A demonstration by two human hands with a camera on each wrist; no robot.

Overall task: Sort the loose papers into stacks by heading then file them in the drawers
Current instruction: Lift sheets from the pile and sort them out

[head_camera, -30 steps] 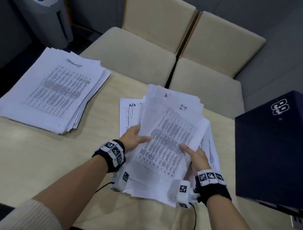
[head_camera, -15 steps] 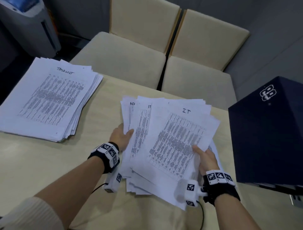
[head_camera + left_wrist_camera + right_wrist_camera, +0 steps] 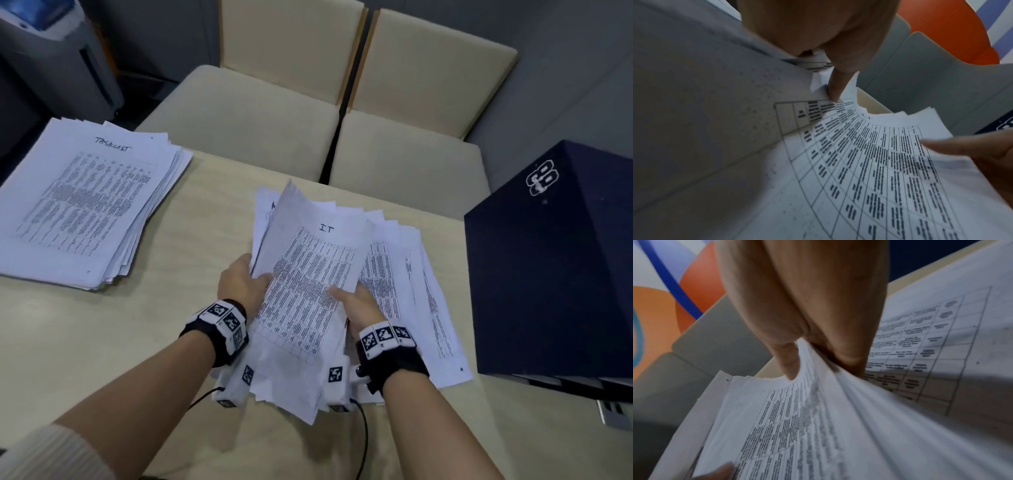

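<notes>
Both hands hold one bundle of papers (image 3: 308, 284) above the bench (image 3: 102, 342). The left hand (image 3: 239, 284) grasps the bundle's left edge: its thumb lies on the printed face and its fingers (image 3: 835, 87) curl behind the sheets. The right hand (image 3: 359, 305) grasps the right edge the same way, thumb on the top sheet and fingers (image 3: 789, 360) pinching the fanned edges of many sheets. The top sheet between the two thumbs carries the handwritten heading "I.T" above a printed table. The bundle tilts up on its far left corner, away from the fingers.

Under and to the right of the right hand's fingers, further loose sheets (image 3: 411, 291) lie spread flat on the bench; their headings cannot be read. Behind the left hand's fingers, the edge of another sheet shows a partly hidden heading.

One sorted stack (image 3: 85, 212) lies well to the left of the left hand, flat on the bench, with "TASKLIST" handwritten on its top sheet. The number of sheets in it cannot be counted.

One dark blue box-shaped unit (image 3: 555, 267) stands just right of the loose sheets, with a white logo on its top. No contents are visible.

Two beige chairs (image 3: 260, 113) stand side by side beyond the far bench edge.
</notes>
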